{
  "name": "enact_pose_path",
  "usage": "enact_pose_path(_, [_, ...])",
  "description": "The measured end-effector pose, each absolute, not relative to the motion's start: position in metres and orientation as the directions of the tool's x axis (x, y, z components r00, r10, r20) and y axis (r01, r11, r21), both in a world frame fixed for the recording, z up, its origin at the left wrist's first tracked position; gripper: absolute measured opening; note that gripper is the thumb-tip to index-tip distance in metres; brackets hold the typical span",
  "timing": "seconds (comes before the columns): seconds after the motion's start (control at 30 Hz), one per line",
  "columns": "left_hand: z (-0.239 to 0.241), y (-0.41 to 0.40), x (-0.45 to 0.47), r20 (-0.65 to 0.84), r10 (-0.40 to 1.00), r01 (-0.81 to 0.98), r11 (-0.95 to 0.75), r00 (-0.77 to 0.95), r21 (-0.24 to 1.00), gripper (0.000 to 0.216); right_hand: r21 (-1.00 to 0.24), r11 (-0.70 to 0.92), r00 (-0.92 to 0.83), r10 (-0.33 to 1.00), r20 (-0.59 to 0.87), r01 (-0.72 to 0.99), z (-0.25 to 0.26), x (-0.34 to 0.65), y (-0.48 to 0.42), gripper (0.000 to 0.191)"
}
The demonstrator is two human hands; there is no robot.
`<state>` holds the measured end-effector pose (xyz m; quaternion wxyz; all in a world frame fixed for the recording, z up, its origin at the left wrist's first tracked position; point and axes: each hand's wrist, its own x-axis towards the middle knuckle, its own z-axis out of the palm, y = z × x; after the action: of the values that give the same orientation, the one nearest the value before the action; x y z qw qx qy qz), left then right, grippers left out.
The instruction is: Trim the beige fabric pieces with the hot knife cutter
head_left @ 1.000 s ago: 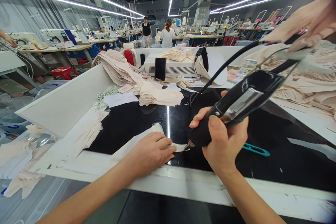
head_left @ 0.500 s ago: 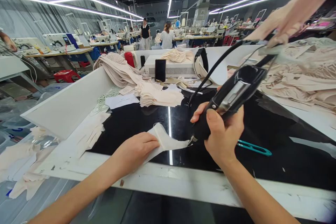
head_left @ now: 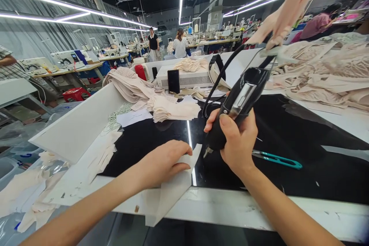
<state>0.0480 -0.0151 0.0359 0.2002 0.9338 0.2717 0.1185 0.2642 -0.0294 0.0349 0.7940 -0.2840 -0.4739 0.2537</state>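
My right hand (head_left: 239,138) is wrapped round a black corded electric cutter (head_left: 245,90), its small metal tip pointing down just above the glossy black work surface (head_left: 230,177). My left hand (head_left: 161,161) grips a thin whitish fabric piece (head_left: 173,196) between thumb and bent fingers. One end of that piece shows beyond my fingertips, left of the cutter's tip, apart from it. The rest hangs down over the table's white front edge. Teal thread snips (head_left: 281,160) lie right of my right hand.
Stacked beige fabric pieces (head_left: 173,108) lie ahead, before a phone (head_left: 173,81) and a white vented box (head_left: 188,77). More cloth heaps (head_left: 323,73) fill the right side. A white side board (head_left: 77,127) stands left. A blurred pinkish cloth-like length (head_left: 288,15) reaches the cutter's cord end.
The fabric piece has come away from the cutter's tip and turned, now hanging over the front edge. My left hand has shifted right; the cutter stands a little more upright.
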Motion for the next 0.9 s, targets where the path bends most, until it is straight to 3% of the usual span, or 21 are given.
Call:
enact_pose_path(0.17, [0.038,0.018,0.066,-0.025,0.384,0.346,-0.8,0.923,0.49,0.04,-0.727,0.666,0.438,0.711,0.55,-0.167,0.038,0.255,-0.03,0.029])
enact_pose_path(0.3, [0.033,0.025,0.064,-0.127,0.408,0.414,-0.763,0.904,0.497,0.039,-0.725,0.66,0.435,0.721,0.539,-0.195,0.039,0.248,-0.03,0.031])
enact_pose_path(0.9, [0.021,0.023,0.05,-0.135,0.451,0.452,-0.727,0.882,0.517,0.034,-0.737,0.66,0.395,0.722,0.567,-0.147,0.03,0.236,-0.025,0.029])
